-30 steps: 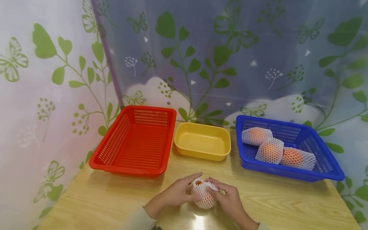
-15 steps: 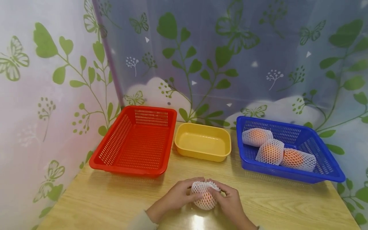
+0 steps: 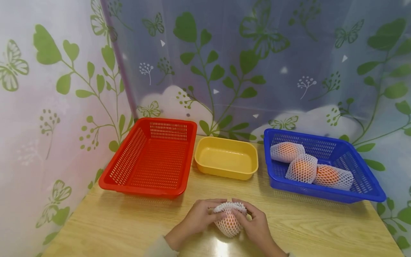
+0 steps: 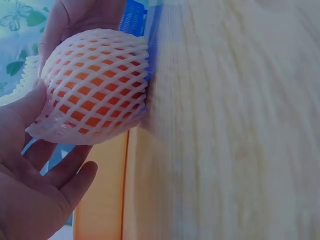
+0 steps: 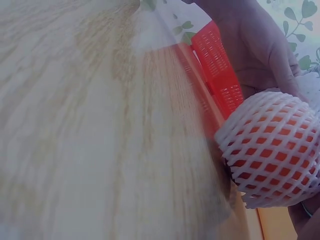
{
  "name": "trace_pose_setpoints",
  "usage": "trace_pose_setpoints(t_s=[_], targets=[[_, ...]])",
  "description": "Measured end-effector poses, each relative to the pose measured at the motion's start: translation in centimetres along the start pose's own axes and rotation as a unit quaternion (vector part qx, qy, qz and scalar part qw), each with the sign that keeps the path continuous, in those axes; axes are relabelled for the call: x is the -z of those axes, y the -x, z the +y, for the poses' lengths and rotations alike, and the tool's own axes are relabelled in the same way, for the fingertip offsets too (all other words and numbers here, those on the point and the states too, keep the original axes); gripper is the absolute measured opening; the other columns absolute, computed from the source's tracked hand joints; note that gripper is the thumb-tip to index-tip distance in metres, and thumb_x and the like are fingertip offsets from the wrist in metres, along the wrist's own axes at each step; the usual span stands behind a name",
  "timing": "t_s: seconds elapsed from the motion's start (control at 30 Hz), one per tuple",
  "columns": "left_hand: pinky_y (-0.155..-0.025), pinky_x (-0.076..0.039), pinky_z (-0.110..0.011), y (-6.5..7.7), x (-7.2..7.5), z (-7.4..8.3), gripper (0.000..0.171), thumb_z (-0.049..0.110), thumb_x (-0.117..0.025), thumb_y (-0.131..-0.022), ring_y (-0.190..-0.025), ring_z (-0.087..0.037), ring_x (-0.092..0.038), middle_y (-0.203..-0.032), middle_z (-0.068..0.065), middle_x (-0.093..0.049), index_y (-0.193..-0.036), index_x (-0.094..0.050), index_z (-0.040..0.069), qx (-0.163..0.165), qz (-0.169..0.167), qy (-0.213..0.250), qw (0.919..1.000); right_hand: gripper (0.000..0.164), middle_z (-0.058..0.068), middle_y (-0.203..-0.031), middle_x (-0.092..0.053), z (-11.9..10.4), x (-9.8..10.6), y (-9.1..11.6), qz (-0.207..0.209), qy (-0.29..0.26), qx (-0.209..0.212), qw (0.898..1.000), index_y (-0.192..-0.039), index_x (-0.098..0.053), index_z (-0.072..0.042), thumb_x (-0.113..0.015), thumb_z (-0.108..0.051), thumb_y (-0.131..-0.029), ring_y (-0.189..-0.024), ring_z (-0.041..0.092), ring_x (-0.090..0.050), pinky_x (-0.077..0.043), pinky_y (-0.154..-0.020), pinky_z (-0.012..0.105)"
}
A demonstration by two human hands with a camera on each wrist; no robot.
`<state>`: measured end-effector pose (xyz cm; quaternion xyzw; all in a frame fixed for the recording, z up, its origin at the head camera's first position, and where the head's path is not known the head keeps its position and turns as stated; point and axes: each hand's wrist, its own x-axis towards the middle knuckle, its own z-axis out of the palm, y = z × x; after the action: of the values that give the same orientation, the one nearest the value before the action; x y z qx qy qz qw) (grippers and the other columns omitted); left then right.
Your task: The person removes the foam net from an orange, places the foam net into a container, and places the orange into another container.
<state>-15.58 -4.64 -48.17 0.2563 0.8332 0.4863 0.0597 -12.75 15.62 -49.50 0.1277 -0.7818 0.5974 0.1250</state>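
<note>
Both hands hold one round orange fruit in a white foam net sleeve (image 3: pixel 230 223), low over the middle of the table's near part in the head view. From the left, the left hand (image 3: pixel 199 217) pinches the sleeve's upper part, thumb on the near side. Opposite it, the right hand (image 3: pixel 258 222) grips the other side with its thumb on the net. The sleeve's rim lies bunched across the top between the hands. In the left wrist view the netted fruit (image 4: pixel 97 87) shows orange through the mesh. The far-side fingertips are partly hidden behind it.
A red perforated basket (image 3: pixel 141 189) stands at the back left. Beside it is a yellow tub (image 3: pixel 226 172), in the middle. The blue basket (image 3: pixel 321 194) on the right holds three netted orange fruits (image 3: pixel 302 169). A patterned curtain (image 3: pixel 224 71) closes off the back.
The netted fruit has tilted in the hands. Its sleeve opening, which showed bare orange at the upper left, has turned away, and the rim is now spread along the top.
</note>
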Motion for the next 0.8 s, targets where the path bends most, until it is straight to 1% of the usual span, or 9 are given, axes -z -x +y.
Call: trace_pose_setpoints(t_s=[0.13, 0.3, 0.43, 0.5, 0.63, 0.7, 0.8], targets=[[-0.104, -0.043, -0.043, -0.1, -0.1, 0.0, 0.028, 0.028, -0.072, -0.087, -0.117, -0.022, -0.060, -0.125, 0.001, -0.065, -0.109, -0.074, 0.011, -0.004, 0.011, 0.008, 0.9999, 0.025, 0.006, -0.114, -0.071, -0.2, 0.0, 0.1, -0.004, 0.006, -0.020, 1.000, -0.113, -0.070, -0.005, -0.071, -0.006, -0.088, -0.102, 0.005, -0.063, -0.051, -0.086, 0.020], [-0.100, -0.047, -0.039, -0.1, -0.4, 0.0, 0.025, 0.021, -0.075, -0.085, -0.111, -0.018, -0.064, -0.119, 0.003, -0.068, -0.108, -0.074, 0.011, -0.015, 0.038, 0.010, 0.9991, 0.035, 0.009, -0.123, -0.066, -0.2, 0.4, 0.2, -0.033, 0.014, -0.026, 0.999, -0.121, -0.066, -0.005, -0.072, -0.008, -0.087, -0.111, 0.007, -0.060, -0.046, -0.094, 0.020], [-0.096, -0.050, -0.036, -0.1, -0.6, 0.1, 0.023, 0.015, -0.076, -0.083, -0.106, -0.016, -0.066, -0.113, 0.002, -0.071, -0.106, -0.075, 0.012, -0.012, 0.063, 0.013, 0.9979, 0.040, 0.007, -0.125, -0.065, -0.1, 0.7, 0.0, -0.051, 0.017, -0.032, 0.998, -0.123, -0.065, -0.006, -0.075, -0.011, -0.085, -0.115, 0.009, -0.058, -0.043, -0.098, 0.020], [-0.095, -0.051, -0.035, -0.1, -0.8, 0.2, 0.023, 0.013, -0.077, -0.082, -0.104, -0.017, -0.067, -0.111, 0.001, -0.071, -0.105, -0.075, 0.011, -0.009, 0.068, 0.021, 0.9974, 0.040, 0.006, -0.125, -0.065, 0.0, 0.8, -0.1, -0.057, 0.017, -0.040, 0.997, -0.123, -0.065, -0.006, -0.075, -0.012, -0.085, -0.115, 0.008, -0.058, -0.043, -0.099, 0.020], [-0.094, -0.051, -0.032, -0.2, -1.0, 0.3, 0.026, 0.011, -0.077, -0.082, -0.104, -0.016, -0.067, -0.111, 0.000, -0.071, -0.108, -0.074, 0.010, -0.001, 0.061, 0.039, 0.9973, 0.039, 0.006, -0.125, -0.066, 0.3, 1.1, -0.1, -0.076, 0.010, -0.061, 0.995, -0.122, -0.066, -0.005, -0.075, -0.013, -0.085, -0.115, 0.007, -0.058, -0.043, -0.099, 0.020], [-0.093, -0.051, -0.029, -0.2, -1.0, 0.3, 0.027, 0.014, -0.076, -0.083, -0.105, -0.015, -0.066, -0.113, 0.000, -0.071, -0.110, -0.074, 0.011, 0.005, 0.052, 0.046, 0.9976, 0.039, 0.004, -0.125, -0.066, 0.4, 1.2, -0.1, -0.084, 0.004, -0.078, 0.993, -0.121, -0.066, -0.007, -0.076, -0.014, -0.085, -0.115, 0.007, -0.058, -0.042, -0.100, 0.020], [-0.091, -0.050, -0.025, -0.2, -0.6, 0.4, 0.030, 0.019, -0.074, -0.086, -0.108, -0.015, -0.064, -0.116, -0.001, -0.069, -0.114, -0.072, 0.010, 0.005, 0.032, 0.061, 0.9976, 0.038, -0.001, -0.124, -0.066, 0.5, 1.2, -0.2, -0.091, 0.001, -0.095, 0.991, -0.120, -0.068, -0.010, -0.077, -0.017, -0.084, -0.117, 0.008, -0.058, -0.041, -0.101, 0.022]])
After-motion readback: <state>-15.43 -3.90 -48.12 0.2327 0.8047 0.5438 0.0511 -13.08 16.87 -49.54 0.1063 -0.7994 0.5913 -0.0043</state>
